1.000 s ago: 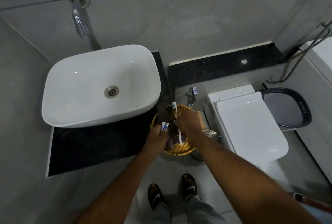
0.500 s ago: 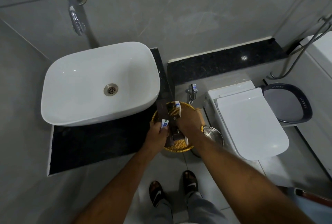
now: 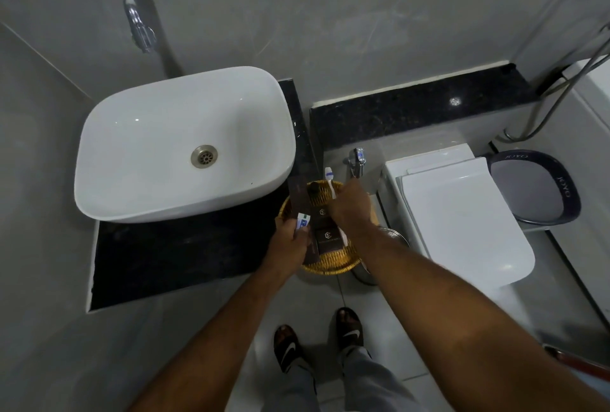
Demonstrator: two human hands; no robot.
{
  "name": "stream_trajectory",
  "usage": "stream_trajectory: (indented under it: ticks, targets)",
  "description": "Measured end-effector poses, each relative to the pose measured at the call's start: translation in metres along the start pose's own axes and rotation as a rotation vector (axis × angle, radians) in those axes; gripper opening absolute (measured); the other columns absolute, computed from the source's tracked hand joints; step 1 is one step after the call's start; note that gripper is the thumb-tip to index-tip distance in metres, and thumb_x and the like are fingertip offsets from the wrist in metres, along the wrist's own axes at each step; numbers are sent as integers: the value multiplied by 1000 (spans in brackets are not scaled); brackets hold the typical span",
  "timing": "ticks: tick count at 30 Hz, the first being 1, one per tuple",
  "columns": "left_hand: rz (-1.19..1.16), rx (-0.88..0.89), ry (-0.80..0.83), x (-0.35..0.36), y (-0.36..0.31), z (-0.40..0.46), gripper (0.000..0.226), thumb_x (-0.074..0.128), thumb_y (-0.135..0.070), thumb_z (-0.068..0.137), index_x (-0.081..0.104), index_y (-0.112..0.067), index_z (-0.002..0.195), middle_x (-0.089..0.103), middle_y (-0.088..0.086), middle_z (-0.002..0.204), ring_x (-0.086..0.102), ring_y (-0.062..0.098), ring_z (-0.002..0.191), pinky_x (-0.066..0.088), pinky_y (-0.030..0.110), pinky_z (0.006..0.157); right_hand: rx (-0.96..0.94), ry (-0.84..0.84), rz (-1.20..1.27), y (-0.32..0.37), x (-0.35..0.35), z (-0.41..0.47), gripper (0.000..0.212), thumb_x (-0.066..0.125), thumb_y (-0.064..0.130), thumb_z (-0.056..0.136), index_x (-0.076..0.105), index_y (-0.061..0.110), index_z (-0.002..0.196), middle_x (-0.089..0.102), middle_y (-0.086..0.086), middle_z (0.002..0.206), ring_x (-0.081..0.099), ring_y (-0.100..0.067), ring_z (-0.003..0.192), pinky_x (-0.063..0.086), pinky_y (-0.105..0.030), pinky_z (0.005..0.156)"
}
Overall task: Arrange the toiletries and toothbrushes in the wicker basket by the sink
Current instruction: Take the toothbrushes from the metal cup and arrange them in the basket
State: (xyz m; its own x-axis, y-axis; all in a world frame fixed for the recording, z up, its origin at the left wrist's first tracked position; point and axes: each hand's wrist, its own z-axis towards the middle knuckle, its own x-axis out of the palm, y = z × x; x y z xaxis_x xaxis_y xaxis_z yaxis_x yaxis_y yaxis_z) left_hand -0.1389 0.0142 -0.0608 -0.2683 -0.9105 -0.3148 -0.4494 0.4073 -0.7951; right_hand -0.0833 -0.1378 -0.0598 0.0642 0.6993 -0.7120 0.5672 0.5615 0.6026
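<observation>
Now my right hand (image 3: pixel 350 210) is closed around a white toothbrush (image 3: pixel 331 184), whose bristled head sticks out past my knuckles toward twelve o'clock, over the far rim of the wicker basket (image 3: pixel 331 264). Half a second ago that brush head sat lower, inside the basket's far edge; it has since slid outward and stands clear above the rim. My left hand (image 3: pixel 290 248) is wrapped around a small white-and-blue tube (image 3: pixel 302 220), pinched upright at the basket's nine o'clock edge, much where it was before.

Between my two hands, inside the basket, lie dark brown packets (image 3: pixel 326 240) with a pale logo, stacked lengthwise from six toward twelve o'clock. A longer dark packet (image 3: pixel 298 195) leans out over the basket's ten o'clock rim. A small dark round cap (image 3: pixel 314 187) shows at the far end, just beside the toothbrush neck.

The basket itself rests at the right-hand corner of the black counter (image 3: pixel 171 256), partly overhanging it. At its ten o'clock stands the white sink (image 3: pixel 158 147), touching distance from the rim. At two o'clock is a chrome tap (image 3: pixel 357 162), and at three o'clock the white toilet (image 3: pixel 462 213). A metal bin lid (image 3: pixel 392 235) peeks out under my right forearm.
</observation>
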Motion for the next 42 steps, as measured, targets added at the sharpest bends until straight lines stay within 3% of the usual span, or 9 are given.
stream_trajectory:
  ticks: [6, 11, 15, 21, 24, 27, 31, 38, 42]
  targets:
    - [3, -9, 11, 0, -2, -5, 17, 46, -31, 98, 58, -23, 104, 64, 1, 97, 62, 6, 80, 44, 19, 59, -7, -32, 58, -2, -1, -9, 27, 68, 11, 86, 52, 10, 108, 61, -3, 88, 56, -14, 74, 34, -20, 50]
    - [20, 25, 4, -4, -10, -11, 13, 45, -33, 98, 57, -31, 100, 63, 7, 107, 61, 8, 80, 44, 20, 58, -46, -183, 183, 0, -11, -23, 7, 59, 6, 88, 56, 12, 91, 58, 3, 75, 57, -11, 69, 37, -21, 52]
    - [66, 50, 68, -7, -33, -15, 16, 45, -34, 98, 60, -31, 100, 61, -2, 86, 57, 4, 66, 43, 16, 52, -339, -290, 202, -18, -41, -37, 10, 60, 11, 91, 64, 17, 84, 60, 9, 72, 56, -2, 64, 42, -18, 55]
    - [395, -25, 353, 6, -86, -7, 25, 47, -33, 99, 65, -16, 106, 64, -3, 82, 58, 8, 70, 42, 22, 58, -860, -136, -244, -37, -79, -54, 44, 73, 8, 79, 62, 17, 121, 67, -4, 118, 62, -19, 98, 45, -21, 76]
    - [505, 37, 445, 17, -103, -5, 27, 50, -25, 98, 64, -12, 116, 69, 5, 96, 66, 18, 86, 55, 32, 76, -982, -109, -368, -39, -81, -56, 30, 72, 7, 79, 69, 19, 106, 71, 2, 100, 63, -16, 86, 49, -23, 74]
    - [601, 91, 488, 29, -108, 0, 25, 53, -15, 96, 63, -7, 117, 70, 11, 107, 67, 25, 98, 55, 39, 90, -894, -59, -485, -49, -81, -49, 13, 64, 13, 86, 66, 23, 92, 65, 6, 79, 58, -13, 73, 51, -27, 61]
    - [625, 173, 408, 25, -104, 9, 24, 60, -13, 91, 66, -10, 114, 70, 11, 108, 66, 19, 85, 57, 33, 75, -781, -106, -574, -49, -71, -46, 10, 71, 21, 82, 65, 22, 74, 62, 6, 68, 39, -4, 58, 32, -20, 51]
    - [703, 326, -55, 18, -67, 9, 49, 59, -31, 92, 47, -14, 137, 57, 8, 136, 53, 25, 127, 45, 40, 106, -311, -135, -390, -51, -40, -37, 28, 60, 38, 91, 63, 15, 107, 69, -2, 79, 60, -14, 57, 41, -23, 50]
    - [878, 421, -181, 11, -46, 4, 52, 58, -30, 91, 47, -9, 137, 54, 13, 139, 49, 28, 129, 40, 42, 110, -228, -162, -342, -41, -22, -42, 23, 65, 35, 88, 59, 16, 98, 62, 2, 76, 43, -8, 48, 33, -20, 47]
